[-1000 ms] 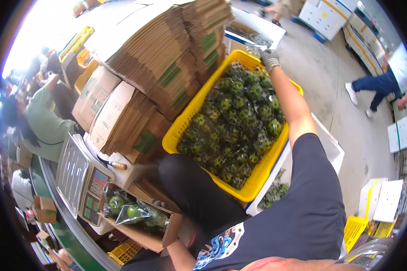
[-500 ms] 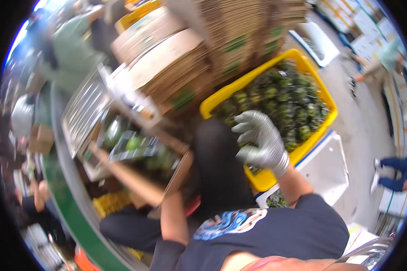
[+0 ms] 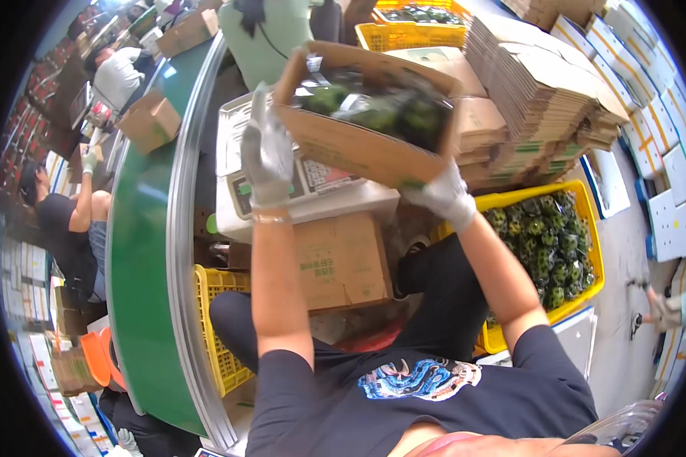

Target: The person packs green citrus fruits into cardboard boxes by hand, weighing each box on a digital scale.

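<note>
Both my gloved hands hold up a brown cardboard box above the weighing scale. My left hand grips its left end and my right hand holds its lower right corner. The box is tilted and holds bagged green fruit. A yellow crate full of bagged green fruit stands to my right on the floor.
A green conveyor belt curves along the left, with a small box on it. Stacks of flat cartons stand behind the crate. A closed carton sits under the scale. Other people work at the left and top. White boxes line the right edge.
My right hand left the far side of the yellow crate and came back to the box. Both hands have lifted the box of fruit up over the scale. My view has swung left.
</note>
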Tool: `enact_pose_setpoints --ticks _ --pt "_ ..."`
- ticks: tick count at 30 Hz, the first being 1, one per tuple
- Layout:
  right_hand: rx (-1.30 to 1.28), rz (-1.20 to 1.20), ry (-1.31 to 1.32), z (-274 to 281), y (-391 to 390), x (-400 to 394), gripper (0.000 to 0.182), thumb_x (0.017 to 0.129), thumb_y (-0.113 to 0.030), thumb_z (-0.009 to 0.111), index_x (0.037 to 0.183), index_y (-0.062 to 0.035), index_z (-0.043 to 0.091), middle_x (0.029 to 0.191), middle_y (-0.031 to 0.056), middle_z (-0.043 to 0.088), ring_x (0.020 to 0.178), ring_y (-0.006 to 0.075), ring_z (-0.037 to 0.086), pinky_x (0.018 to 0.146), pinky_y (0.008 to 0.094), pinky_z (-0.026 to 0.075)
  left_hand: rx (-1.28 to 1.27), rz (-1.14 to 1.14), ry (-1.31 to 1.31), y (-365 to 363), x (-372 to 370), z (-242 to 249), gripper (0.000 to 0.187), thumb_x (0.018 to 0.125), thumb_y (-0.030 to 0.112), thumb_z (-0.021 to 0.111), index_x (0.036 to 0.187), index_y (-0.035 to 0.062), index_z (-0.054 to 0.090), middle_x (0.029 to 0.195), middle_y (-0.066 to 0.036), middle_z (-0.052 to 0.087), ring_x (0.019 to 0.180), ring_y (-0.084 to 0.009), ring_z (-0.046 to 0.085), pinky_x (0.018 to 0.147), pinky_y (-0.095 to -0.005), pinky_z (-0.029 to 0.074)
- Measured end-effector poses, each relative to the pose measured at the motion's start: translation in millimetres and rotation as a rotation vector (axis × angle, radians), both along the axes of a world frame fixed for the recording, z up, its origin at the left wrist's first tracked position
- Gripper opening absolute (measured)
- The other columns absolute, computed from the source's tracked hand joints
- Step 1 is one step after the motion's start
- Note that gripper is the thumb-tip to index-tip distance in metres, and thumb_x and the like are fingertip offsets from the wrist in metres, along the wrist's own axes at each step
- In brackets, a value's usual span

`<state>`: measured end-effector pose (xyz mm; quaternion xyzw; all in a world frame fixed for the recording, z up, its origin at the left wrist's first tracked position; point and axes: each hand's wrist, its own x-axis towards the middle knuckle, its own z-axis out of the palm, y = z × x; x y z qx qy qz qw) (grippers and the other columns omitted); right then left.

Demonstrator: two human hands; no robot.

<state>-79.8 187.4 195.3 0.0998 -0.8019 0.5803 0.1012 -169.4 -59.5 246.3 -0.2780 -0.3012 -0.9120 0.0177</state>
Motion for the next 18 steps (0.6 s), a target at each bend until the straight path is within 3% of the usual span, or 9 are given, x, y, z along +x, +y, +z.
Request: enact_pose_setpoints --ticks 2,4,5,7,10,12,13,18 --pt "-0.185 0.081 -0.005 0.6 -18.4 -65.9 0.123 0.05 -0.006 0.081 0.146 -0.0093 0.004 0.136 0.0158 0.038 0.12 0.0261 0.046 0.098 0.0359 0.043 -0.36 0.26 0.048 -25.1 -41.4 25.2 0.063 0.088 0.034 0.059 0.134 -0.0049 0.041 0.134 -0.016 0.047 0.123 -0.0211 0.043 0.106 -0.0334 0.031" --pt "0.036 0.16 0.14 -22.7 -27.0 -149.2 0.124 0.048 -0.008 0.081 0.146 -0.0094 0.005 0.137 0.0155 0.038 0.121 0.0253 0.045 0.099 0.0365 0.042 -0.328 0.259 -0.122 -51.6 -67.0 37.3 0.059 0.09 0.023 0.057 0.138 -0.0038 0.036 0.142 -0.012 0.038 0.128 -0.0191 0.038 0.107 -0.0306 0.029" --pt "0.033 0.211 0.126 -27.8 -35.8 -178.9 0.125 0.047 -0.013 0.082 0.147 -0.0096 0.006 0.137 0.0162 0.039 0.119 0.0265 0.047 0.099 0.0355 0.043 -0.469 0.359 -0.065 -62.8 -75.8 38.9 0.059 0.09 0.02 0.056 0.139 -0.0039 0.033 0.145 -0.012 0.035 0.129 -0.0188 0.037 0.107 -0.0298 0.028" --pt "0.287 0.22 -0.005 -48.2 -46.4 -235.1 0.128 0.047 -0.022 0.082 0.147 -0.0109 0.001 0.135 0.0177 0.041 0.11 0.0312 0.054 0.094 0.0345 0.046 -0.686 0.5 -0.025 -83.4 -93.8 32.0 0.063 0.089 0.013 0.055 0.141 -0.0049 0.026 0.149 -0.012 0.027 0.132 -0.0171 0.034 0.107 -0.0271 0.028" --pt "0.614 0.207 -0.148 -45.3 -67.8 -265.7 0.133 0.049 -0.029 0.082 0.146 -0.013 -0.007 0.136 0.0197 0.04 0.106 0.0351 0.057 0.09 0.0349 0.048 -1.173 0.899 0.139 -99.8 -121.8 -5.5 0.058 0.088 0.011 0.053 0.141 0.0004 0.031 0.147 -0.017 0.031 0.123 -0.0246 0.048 0.1 -0.0261 0.037" --pt "0.726 0.227 -0.21 -54.7 -73.1 -278.1 0.134 0.052 -0.029 0.082 0.146 -0.0147 -0.012 0.139 0.0217 0.037 0.109 0.0349 0.056 0.088 0.0354 0.048 -1.359 0.931 0.192 -131.9 -150.9 -53.5 0.057 0.088 0.014 0.053 0.139 0.0021 0.033 0.143 -0.019 0.035 0.118 -0.0299 0.052 0.096 -0.0282 0.042" --pt "0.595 0.304 -0.168 -43.2 -72.6 -271.0 0.132 0.054 -0.029 0.083 0.146 -0.0149 -0.01 0.14 0.0224 0.035 0.113 0.0342 0.053 0.09 0.0347 0.047 -1.513 1.005 0.356 -138.8 -145.3 -53.2 0.058 0.087 0.016 0.055 0.139 0.0022 0.033 0.142 -0.019 0.037 0.118 -0.0296 0.052 0.096 -0.0282 0.042" --pt "0.186 0.263 0.325 50.3 -45.6 -221.1 0.109 0.068 -0.025 0.08 0.148 -0.0168 0.006 0.145 0.0225 0.028 0.136 0.0328 0.028 0.108 0.0337 0.029 -0.69 0.533 -0.201 -116.1 -105.3 -13.7 0.079 0.086 0.034 0.062 0.144 -0.0013 0.021 0.14 -0.018 0.04 0.125 -0.0233 0.043 0.105 -0.0271 0.031"
